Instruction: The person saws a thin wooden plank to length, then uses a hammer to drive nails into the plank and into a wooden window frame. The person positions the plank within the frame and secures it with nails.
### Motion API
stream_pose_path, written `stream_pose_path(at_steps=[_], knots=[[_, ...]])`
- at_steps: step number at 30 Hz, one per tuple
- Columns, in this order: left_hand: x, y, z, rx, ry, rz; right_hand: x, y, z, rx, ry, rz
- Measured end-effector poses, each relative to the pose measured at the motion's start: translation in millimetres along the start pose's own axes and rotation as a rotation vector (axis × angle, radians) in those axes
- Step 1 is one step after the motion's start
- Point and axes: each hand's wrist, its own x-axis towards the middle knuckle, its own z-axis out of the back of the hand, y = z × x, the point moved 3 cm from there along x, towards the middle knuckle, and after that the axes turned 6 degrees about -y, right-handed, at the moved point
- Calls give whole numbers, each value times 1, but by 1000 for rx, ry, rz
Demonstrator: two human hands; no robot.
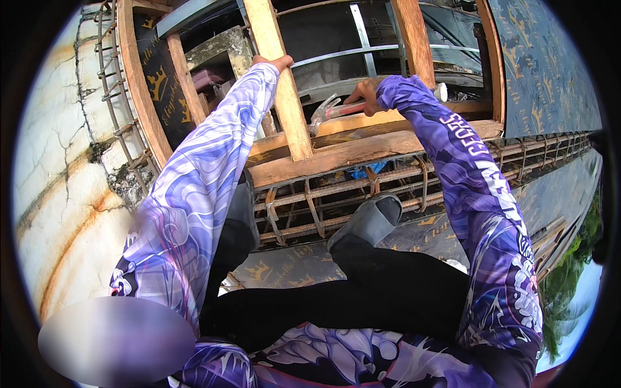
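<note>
My left hand point(275, 63) is closed round the edge of an upright wooden stud point(270, 40), its arm stretched out ahead of me. The stud's lower end laps over two horizontal timbers. In my right hand point(367, 97) is a claw hammer point(348, 108) with a reddish handle, held low inside the frame. Its metal head points left, close to the stud's lower part and just above a horizontal timber point(362, 124). The fingers of my left hand are partly hidden behind the wood.
A rebar cage point(310, 194) runs below the timber frame, near my grey clogs point(370, 221). Dark printed plywood panels point(550, 64) stand at the right. A cracked, rust-stained wall point(55, 142) rises at the left. Metal channels point(362, 48) cross the opening beyond the frame.
</note>
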Motion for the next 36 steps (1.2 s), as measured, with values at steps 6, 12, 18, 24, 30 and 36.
stream_pose_path(at_steps=[6, 12, 18, 24, 30, 36], knots=[[-41, -46, 52, 287, 302, 3, -39, -25, 9, -73, -407, -354], [-61, -86, 143, 520, 641, -235, -125, -40, 6, 595, -599, -483], [-17, -24, 91, -73, 452, -73, -158, 45, -69, 743, -1055, -239], [-29, 1, -2, -780, 531, 73, -173, 84, -124, 556, -598, -242], [-39, -12, 5, -769, 697, 14, -165, 98, -129, 247, -585, 51], [-40, -11, 6, -763, 688, -7, -116, 78, -149, 55, -564, 27]])
